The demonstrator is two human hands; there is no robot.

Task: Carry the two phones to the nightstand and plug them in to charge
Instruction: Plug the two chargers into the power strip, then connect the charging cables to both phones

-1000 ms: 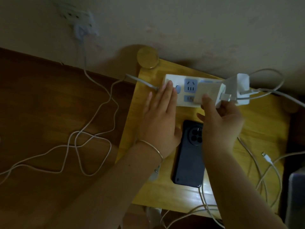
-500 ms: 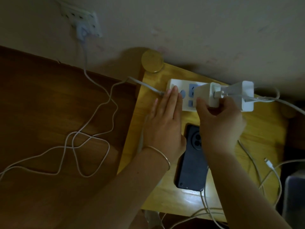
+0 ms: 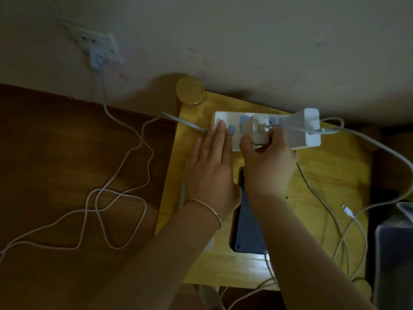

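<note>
White charger (image 3: 257, 133) pinched in right hand (image 3: 268, 168) over power strip (image 3: 223, 119); left hand (image 3: 212, 173) flat, gripping nothing; no legible writing.

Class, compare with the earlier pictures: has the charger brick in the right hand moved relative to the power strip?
Yes. The charger brick has turned and come down toward the power strip, its cable port now facing up.

1 dark phone (image 3: 245, 229) lies flat, face down, on the yellow wooden nightstand (image 3: 330, 175), near the front edge; a white cable (image 3: 269, 265) meets its near end; the 2nd phone cannot be made out.
</note>
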